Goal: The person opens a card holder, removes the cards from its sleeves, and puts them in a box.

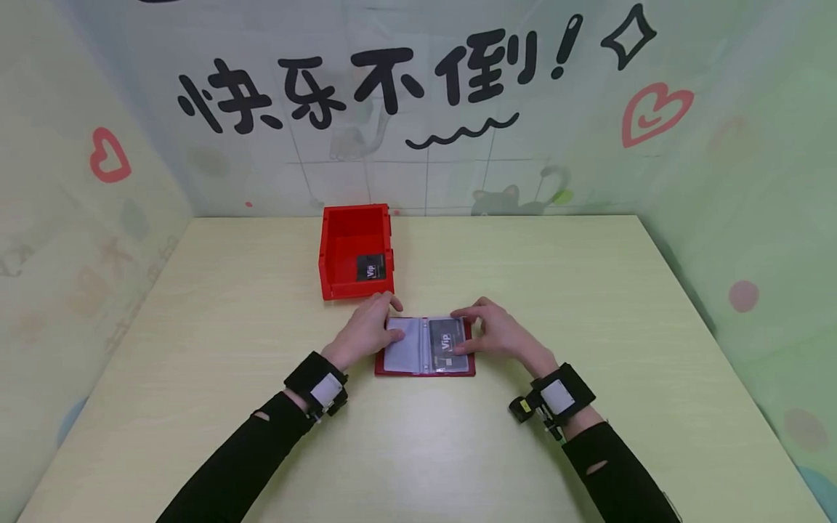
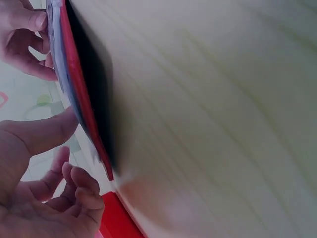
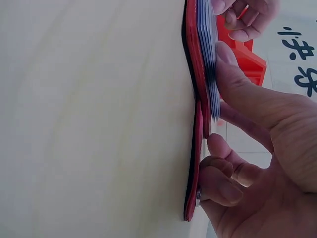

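Observation:
A small red card holder [image 1: 425,375] lies spread on the table, with clear plastic sleeves inside. Its left page [image 1: 402,356] looks blank, while a dark card [image 1: 443,338] marked "Vip" shows in the right page. My left hand [image 1: 369,327] touches the left page with its thumb [image 2: 54,131]; its other fingers curl loosely off the holder. At the right side, my right hand [image 1: 493,332] grips the holder's edge, thumb [image 3: 235,79] on the sleeves and index finger at the far corner. Other right fingers [image 3: 220,183] bend beside the red cover [image 3: 193,173].
Just beyond my left hand stands a red plastic box [image 1: 356,290], with another dark "Vip" card [image 1: 370,267] inside. The pale wooden table [image 1: 556,276] meets printed wall panels [image 1: 418,174] at the back and both sides. Black straps with cameras sit on both wrists.

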The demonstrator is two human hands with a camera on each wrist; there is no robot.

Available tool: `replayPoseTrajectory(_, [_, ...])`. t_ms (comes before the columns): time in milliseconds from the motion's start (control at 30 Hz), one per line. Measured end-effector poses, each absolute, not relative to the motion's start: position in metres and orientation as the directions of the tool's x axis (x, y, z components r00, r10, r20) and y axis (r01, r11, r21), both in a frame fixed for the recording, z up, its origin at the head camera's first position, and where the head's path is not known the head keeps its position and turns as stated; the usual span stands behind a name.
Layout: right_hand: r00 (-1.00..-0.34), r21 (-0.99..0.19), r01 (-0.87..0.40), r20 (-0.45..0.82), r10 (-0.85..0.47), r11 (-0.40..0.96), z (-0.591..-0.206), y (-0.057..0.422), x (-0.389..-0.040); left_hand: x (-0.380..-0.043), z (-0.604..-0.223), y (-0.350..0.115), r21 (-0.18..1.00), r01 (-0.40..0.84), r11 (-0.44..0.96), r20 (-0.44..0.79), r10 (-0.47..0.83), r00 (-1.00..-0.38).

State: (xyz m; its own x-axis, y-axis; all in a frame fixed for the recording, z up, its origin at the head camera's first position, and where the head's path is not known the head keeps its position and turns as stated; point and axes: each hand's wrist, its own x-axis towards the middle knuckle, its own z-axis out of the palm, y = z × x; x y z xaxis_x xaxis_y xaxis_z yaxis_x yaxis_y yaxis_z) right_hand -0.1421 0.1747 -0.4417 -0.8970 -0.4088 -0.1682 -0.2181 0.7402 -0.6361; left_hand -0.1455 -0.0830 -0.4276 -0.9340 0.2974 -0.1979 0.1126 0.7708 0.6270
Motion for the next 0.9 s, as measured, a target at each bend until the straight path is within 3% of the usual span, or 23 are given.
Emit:
replayPoseTrajectory(300, [-0.878, -0.653, -0.235, -0.175, -0.445, 0.720, -0.444, 0.180, -0.145, -0.145, -0.429, -0.066, 0.688, 0.305, 0.659, -0.077, 0.484, -0.872])
replayPoseTrajectory(900, [-0.865, -0.637, -0.211, -0.232, -0.445, 0.742, -0.442, 0.178, -0.146, -0.154, -0.439, -0.064, 0.784, 0.123, 0.608, -0.193, 0.427, -0.883])
